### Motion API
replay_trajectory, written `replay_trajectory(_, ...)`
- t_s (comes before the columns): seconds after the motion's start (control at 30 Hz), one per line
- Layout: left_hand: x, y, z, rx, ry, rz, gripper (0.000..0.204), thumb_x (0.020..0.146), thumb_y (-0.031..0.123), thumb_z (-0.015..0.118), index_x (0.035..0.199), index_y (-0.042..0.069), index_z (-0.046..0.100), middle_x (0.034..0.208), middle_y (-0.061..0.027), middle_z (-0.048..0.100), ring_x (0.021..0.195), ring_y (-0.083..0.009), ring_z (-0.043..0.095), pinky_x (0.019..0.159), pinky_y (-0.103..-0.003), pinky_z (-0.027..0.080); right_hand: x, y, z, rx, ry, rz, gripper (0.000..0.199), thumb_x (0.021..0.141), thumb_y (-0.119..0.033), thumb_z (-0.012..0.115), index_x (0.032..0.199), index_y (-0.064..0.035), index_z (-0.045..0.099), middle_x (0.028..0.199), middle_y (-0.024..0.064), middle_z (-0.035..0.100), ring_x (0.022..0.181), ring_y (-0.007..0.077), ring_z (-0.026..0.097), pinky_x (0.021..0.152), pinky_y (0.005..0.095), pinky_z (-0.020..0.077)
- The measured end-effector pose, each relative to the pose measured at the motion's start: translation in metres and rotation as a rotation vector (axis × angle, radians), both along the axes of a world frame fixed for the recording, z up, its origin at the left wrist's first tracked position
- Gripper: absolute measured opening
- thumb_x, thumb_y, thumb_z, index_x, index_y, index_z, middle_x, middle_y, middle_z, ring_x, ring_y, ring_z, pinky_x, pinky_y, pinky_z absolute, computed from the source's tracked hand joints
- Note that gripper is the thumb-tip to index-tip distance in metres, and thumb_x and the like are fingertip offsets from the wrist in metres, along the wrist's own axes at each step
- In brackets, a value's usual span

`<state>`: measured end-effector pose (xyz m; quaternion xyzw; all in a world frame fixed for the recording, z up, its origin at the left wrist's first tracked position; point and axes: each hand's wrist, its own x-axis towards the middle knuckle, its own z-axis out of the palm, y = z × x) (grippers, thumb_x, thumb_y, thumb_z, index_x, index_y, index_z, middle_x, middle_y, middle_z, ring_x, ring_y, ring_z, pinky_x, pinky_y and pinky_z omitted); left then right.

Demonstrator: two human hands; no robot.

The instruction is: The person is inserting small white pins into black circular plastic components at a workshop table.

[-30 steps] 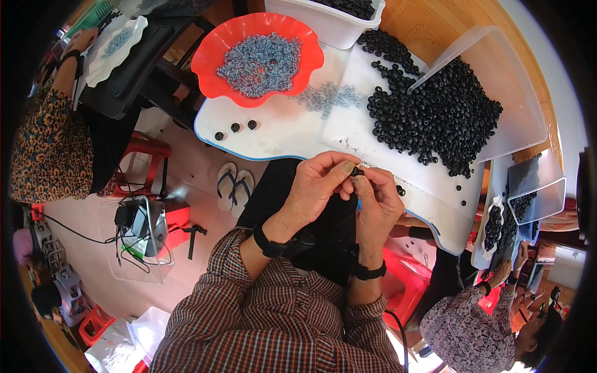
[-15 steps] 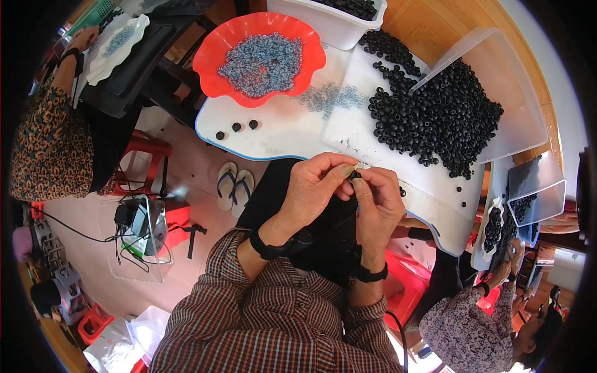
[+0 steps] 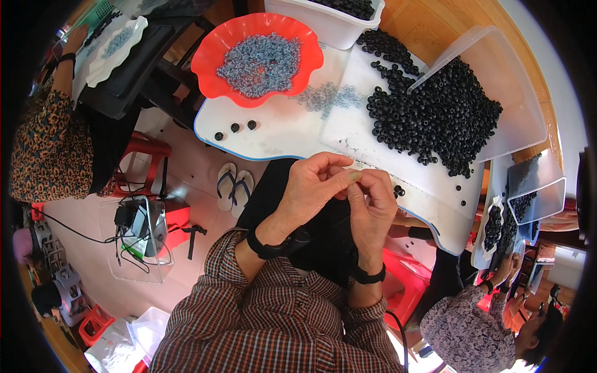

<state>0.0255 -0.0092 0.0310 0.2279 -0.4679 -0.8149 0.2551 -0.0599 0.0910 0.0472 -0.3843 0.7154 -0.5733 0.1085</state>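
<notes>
Just off the near edge of the white table (image 3: 280, 137), my two hands meet at the fingertips. My left hand (image 3: 317, 189) pinches with thumb and forefinger. Against it, the thumb and fingers of my right hand (image 3: 372, 202) are closed too. Whatever lies between the fingertips is hidden by them. Beside my right hand, a few small black round pieces (image 3: 399, 191) rest on the table edge. Beyond the hands spreads a big heap of black ring-like pieces (image 3: 435, 115). Small clear rings (image 3: 329, 98) lie scattered to its left.
A red scalloped bowl (image 3: 205, 68) holds many clear bluish rings. Black pieces (image 3: 235, 127) stand in a short row at the table's left. A clear bin (image 3: 516, 105) lies tipped behind the heap; a white tub (image 3: 323, 25) stands farther back. Co-workers sit at left (image 3: 53, 149) and right (image 3: 466, 336).
My fingers have closed together and turned slightly, covering the small black round piece that showed between them. My right hand has shifted a little left, uncovering black pieces at the edge.
</notes>
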Motion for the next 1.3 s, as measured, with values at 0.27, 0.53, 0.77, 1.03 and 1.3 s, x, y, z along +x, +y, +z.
replay_trajectory(0.27, 0.001, -0.008, -0.011, 0.170, 0.091, -0.116, 0.023, 0.096, 0.011, 0.057, 0.112, -0.005, 0.063, 0.091, -0.0084, 0.067, 0.072, -0.0110, 0.063, 0.066, -0.025, 0.056, 0.000, 0.002, -0.014, -0.104, -0.129, -0.048, 0.014, 0.089, 0.003, 0.061, 0.103, 0.0009, 0.065, 0.097, 0.0060, 0.059, 0.083, 0.0116, 0.059, 0.076, 0.0226, 0.0481)
replay_trajectory(0.53, 0.001, -0.008, -0.011, 0.452, 0.401, -0.180, 0.025, 0.096, 0.014, 0.056, 0.113, -0.004, 0.062, 0.090, -0.0118, 0.068, 0.070, -0.0110, 0.063, 0.061, -0.026, 0.055, 0.003, 0.008, -0.004, -0.234, -0.415, -0.060, 0.013, 0.090, -0.001, 0.062, 0.103, 0.0018, 0.065, 0.098, 0.0041, 0.060, 0.075, 0.0083, 0.059, 0.069, 0.0204, 0.0494)
replay_trajectory(0.77, 0.005, -0.011, -0.010, 0.467, 0.445, -0.164, 0.026, 0.096, 0.016, 0.058, 0.112, -0.004, 0.062, 0.089, -0.0136, 0.068, 0.068, -0.0104, 0.060, 0.059, -0.026, 0.053, 0.004, 0.005, -0.005, -0.228, -0.436, -0.061, 0.014, 0.090, 0.000, 0.061, 0.103, 0.0023, 0.065, 0.098, 0.0048, 0.060, 0.073, 0.0076, 0.058, 0.066, 0.0201, 0.0504)
replay_trajectory(1.03, 0.004, -0.012, -0.002, 0.461, 0.392, -0.141, 0.027, 0.096, 0.019, 0.057, 0.110, -0.004, 0.062, 0.087, -0.0130, 0.067, 0.065, -0.0109, 0.060, 0.057, -0.026, 0.053, 0.005, 0.004, -0.005, -0.217, -0.424, -0.057, 0.014, 0.091, 0.000, 0.061, 0.103, 0.0021, 0.065, 0.098, 0.0049, 0.060, 0.072, 0.0077, 0.058, 0.065, 0.0202, 0.0494)
replay_trajectory(1.3, -0.008, -0.027, 0.010, 0.430, 0.143, 0.018, 0.028, 0.096, 0.027, 0.059, 0.101, -0.001, 0.063, 0.078, -0.0064, 0.063, 0.057, -0.0073, 0.054, 0.052, -0.022, 0.043, 0.002, 0.005, -0.007, -0.176, -0.412, -0.071, 0.012, 0.091, -0.001, 0.061, 0.102, 0.0024, 0.065, 0.095, 0.0040, 0.059, 0.071, 0.0077, 0.057, 0.064, 0.0196, 0.0473)
